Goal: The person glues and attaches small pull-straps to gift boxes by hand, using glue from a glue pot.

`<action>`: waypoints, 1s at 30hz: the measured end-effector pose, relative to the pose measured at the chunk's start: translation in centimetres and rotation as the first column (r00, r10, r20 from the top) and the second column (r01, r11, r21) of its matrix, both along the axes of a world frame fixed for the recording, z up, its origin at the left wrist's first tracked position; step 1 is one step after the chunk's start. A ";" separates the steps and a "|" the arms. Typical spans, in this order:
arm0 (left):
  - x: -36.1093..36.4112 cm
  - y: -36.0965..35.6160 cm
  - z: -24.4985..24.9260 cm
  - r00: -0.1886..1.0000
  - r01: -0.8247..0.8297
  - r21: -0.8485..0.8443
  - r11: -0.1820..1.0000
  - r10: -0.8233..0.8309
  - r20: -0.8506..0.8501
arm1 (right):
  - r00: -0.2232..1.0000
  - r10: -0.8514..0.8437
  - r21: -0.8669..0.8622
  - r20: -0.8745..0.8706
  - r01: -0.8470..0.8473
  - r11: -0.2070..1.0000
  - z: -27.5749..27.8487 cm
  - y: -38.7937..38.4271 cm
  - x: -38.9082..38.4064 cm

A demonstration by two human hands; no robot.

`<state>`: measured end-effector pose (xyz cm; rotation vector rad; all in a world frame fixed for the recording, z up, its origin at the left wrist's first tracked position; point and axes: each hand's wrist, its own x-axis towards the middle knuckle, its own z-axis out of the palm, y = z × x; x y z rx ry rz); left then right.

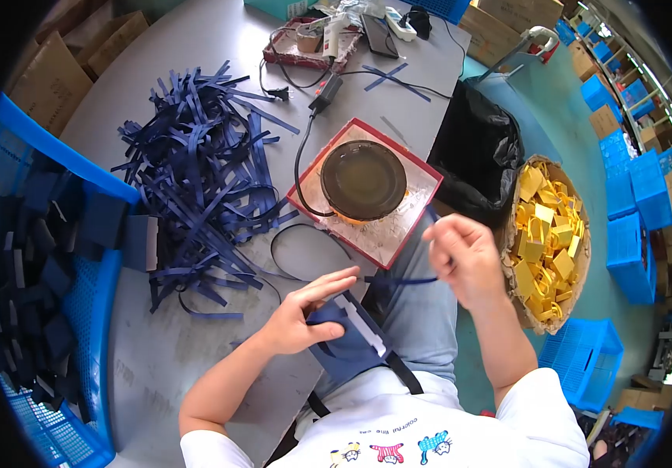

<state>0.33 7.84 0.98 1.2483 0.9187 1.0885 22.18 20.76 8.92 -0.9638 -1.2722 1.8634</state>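
My left hand [304, 314] grips a small dark blue box [346, 347] above my lap, thumb on its near face and fingers along the far side. A white strip shows along the box's upper edge. To the right, my right hand [464, 253] is closed in a pinch on a dark blue ribbon [410, 280], which runs left toward the box. Whether the ribbon is joined to the box cannot be made out. Just beyond both hands, a round pot [363, 181] with murky brownish content stands on a red-rimmed tray [386, 251].
Blue ribbons [203, 164] are heaped on the grey table [145, 366]. A blue crate [98, 312] of dark boxes stands left. On the right are a black-lined bin [476, 148] and a carton of yellow boxes [546, 234]. A cable [299, 160] runs to the pot.
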 end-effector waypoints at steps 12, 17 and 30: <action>0.8 0.4 -0.5 0.994 -0.098 -0.368 0.925 0.107 0.003 | 0.951 -0.170 0.088 -0.258 0.198 0.976 2.5 2.6 2.4; 1.7 0.2 -0.3 0.970 -0.222 -0.346 0.912 0.168 -0.178 | 0.939 -0.147 0.115 -0.310 0.191 0.975 3.3 2.8 2.7; -8.0 -2.1 4.2 0.650 -0.711 0.027 0.702 0.672 -0.356 | 0.995 -0.094 0.084 -0.027 0.095 0.992 1.7 2.8 2.1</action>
